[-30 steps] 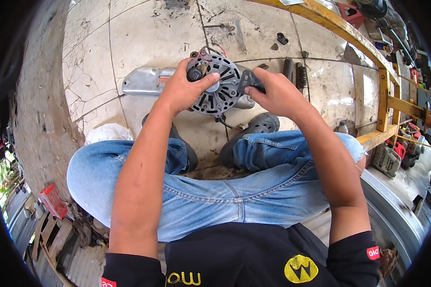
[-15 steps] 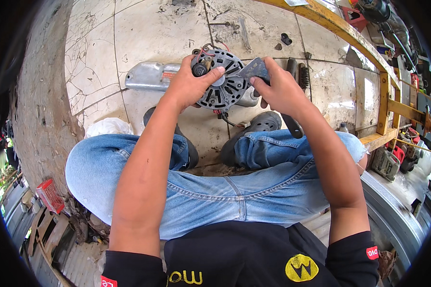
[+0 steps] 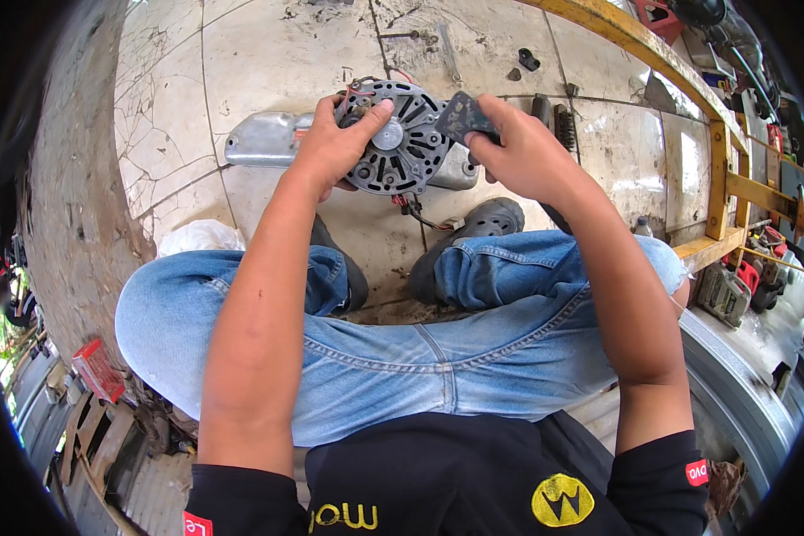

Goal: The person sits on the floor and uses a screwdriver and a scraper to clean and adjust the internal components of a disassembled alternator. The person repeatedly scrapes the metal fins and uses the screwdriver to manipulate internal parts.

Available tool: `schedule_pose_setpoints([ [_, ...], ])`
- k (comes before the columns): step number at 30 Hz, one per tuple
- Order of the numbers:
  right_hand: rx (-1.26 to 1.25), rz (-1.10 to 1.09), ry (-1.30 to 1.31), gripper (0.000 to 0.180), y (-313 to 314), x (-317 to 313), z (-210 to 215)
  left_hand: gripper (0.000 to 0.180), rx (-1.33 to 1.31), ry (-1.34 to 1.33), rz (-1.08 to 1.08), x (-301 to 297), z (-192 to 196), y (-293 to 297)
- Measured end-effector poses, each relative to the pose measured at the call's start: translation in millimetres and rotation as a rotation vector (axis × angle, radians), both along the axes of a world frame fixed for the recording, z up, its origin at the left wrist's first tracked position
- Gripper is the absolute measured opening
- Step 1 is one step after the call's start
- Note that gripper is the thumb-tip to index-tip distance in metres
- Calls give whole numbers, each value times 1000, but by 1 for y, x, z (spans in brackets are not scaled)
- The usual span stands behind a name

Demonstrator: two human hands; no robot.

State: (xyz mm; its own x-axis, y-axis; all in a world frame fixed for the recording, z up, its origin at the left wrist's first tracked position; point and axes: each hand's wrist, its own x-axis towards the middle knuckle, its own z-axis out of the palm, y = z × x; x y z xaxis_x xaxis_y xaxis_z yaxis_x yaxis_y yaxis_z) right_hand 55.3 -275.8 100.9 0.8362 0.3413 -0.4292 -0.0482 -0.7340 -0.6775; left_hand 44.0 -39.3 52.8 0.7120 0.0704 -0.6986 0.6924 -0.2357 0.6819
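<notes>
Floor: we sit on the cracked pale tile floor (image 3: pixel 268 54), knees in blue jeans (image 3: pixel 438 357) drawn up, dark shoes planted below the work.
Yellow frame: a yellow metal frame (image 3: pixel 719 152) runs along our right, with tools and cans beyond it.
Metal cover: a grey cast cover (image 3: pixel 259 138) lies flat on the floor, just behind the part we hold.
Motor part: the round, slotted grey motor housing (image 3: pixel 402 147) is held up off the floor between our hands, wires dangling under it; compared with a second ago it sits a little lower and nearer to us.
Left hand: our left hand (image 3: pixel 335 147) is wrapped round the housing's left rim, thumb pressed near the hub.
Right hand: our right hand (image 3: pixel 523 156) has shifted; its fingers (image 3: pixel 482 138) now pinch a small dark flat piece (image 3: pixel 463 114) at the housing's right edge.
Meaning: we judge the piece is being fitted or worked loose.
</notes>
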Motion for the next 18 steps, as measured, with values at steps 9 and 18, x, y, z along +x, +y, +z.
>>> schedule_pose_setpoints([
  [9, 36, -42, 52, 22, 15, -13, -3, 103, -35, 35, -48, 1, 5, 1],
  [18, 43, -146, 167, 25, 22, -17, 18, 102, 10, -49, -82, 10, -12, 4],
])
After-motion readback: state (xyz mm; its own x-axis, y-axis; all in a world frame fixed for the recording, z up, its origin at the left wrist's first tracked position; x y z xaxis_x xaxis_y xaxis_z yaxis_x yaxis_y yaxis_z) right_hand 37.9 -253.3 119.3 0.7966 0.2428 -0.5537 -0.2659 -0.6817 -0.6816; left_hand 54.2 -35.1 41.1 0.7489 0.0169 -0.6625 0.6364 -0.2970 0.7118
